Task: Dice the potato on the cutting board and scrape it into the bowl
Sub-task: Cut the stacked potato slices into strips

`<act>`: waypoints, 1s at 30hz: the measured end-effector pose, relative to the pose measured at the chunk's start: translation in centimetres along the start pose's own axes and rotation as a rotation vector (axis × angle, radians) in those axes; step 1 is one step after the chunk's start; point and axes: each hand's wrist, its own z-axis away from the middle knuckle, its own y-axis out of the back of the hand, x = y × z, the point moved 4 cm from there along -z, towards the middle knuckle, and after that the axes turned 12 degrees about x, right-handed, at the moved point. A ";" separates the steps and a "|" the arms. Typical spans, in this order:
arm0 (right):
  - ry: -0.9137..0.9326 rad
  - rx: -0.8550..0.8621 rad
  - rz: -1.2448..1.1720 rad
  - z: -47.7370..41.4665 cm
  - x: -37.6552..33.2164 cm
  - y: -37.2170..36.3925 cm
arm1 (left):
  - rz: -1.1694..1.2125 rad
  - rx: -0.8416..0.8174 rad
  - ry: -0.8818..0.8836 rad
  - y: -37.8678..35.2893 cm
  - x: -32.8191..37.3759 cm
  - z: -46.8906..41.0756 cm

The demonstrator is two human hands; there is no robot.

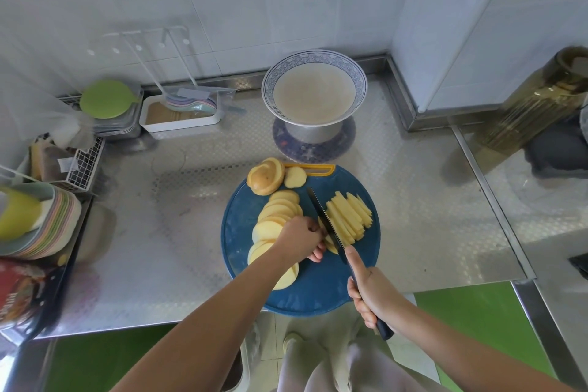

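Round blue cutting board (318, 283) carries pale potato slices (276, 210) and cut strips (348, 216). Left hand (299, 240) pins slices with curled fingers. Right hand (370, 293) grips black-bladed knife (324, 219). Blue-rimmed ceramic bowl (315, 87) stands behind.

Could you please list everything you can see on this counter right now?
cutting board: one, blue, counter's near edge
potato slices: many, pale yellow, board's left
potato sticks: several, pale yellow, board's right
potato ends: few, brown-skinned, board's far edge
knife: one, black, between slices and sticks
bowl: one, white, blue rim, behind board
plates: one stack, pastel, far left
jar: one, amber, far right
left hand: one, holding down the slices
right hand: one, gripping the knife
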 end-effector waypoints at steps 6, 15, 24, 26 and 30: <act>-0.003 0.016 0.001 -0.7 -0.4 -0.8 | -0.003 0.018 0.001 0.2 0.0 0.3; -0.043 0.031 0.057 -0.9 -1.7 -0.6 | -0.108 0.057 -0.055 0.1 0.2 0.4; -0.003 -0.021 -0.028 -0.7 -2.1 0.1 | -0.254 0.051 0.010 -0.9 0.9 1.6; -0.037 -0.079 -0.075 -0.4 -2.3 0.6 | -0.202 0.092 0.025 -1.3 0.6 2.1; -0.054 -0.190 -0.117 -0.1 -2.6 1.7 | -0.122 0.225 0.018 -1.5 0.5 2.3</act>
